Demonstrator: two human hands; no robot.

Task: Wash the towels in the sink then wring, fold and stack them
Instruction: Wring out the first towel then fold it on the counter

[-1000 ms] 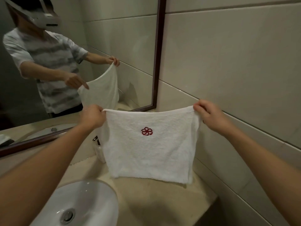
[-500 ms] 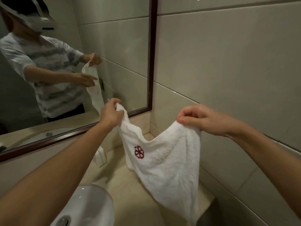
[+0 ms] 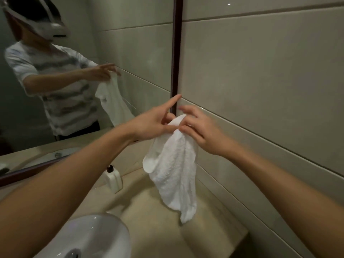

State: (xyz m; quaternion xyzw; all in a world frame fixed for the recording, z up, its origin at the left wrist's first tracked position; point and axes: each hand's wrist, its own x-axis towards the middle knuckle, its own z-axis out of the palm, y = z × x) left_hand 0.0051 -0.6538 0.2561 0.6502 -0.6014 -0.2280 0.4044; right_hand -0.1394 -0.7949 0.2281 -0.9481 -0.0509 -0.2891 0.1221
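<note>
While both hands pinch the hanging towel (image 3: 175, 175): sink (image 3: 104, 237) below-left, bottle (image 3: 113, 178) beside mirror (image 3: 130, 62).

**Towel held above the counter's back right part**

Towel (image 3: 175, 172) hanging from both hands, above the counter (image 3: 154, 237) near its right edge, lower end just over the surface. Left hand (image 3: 150, 125) and right hand (image 3: 201, 131) together at the towel's top, left and right of it. Sink (image 3: 104, 237) at the counter's front left. Bottle (image 3: 114, 178) upright at the counter's back edge, left of the towel, below the mirror (image 3: 83, 53). Tiled wall (image 3: 260, 81) along the right edge.
</note>
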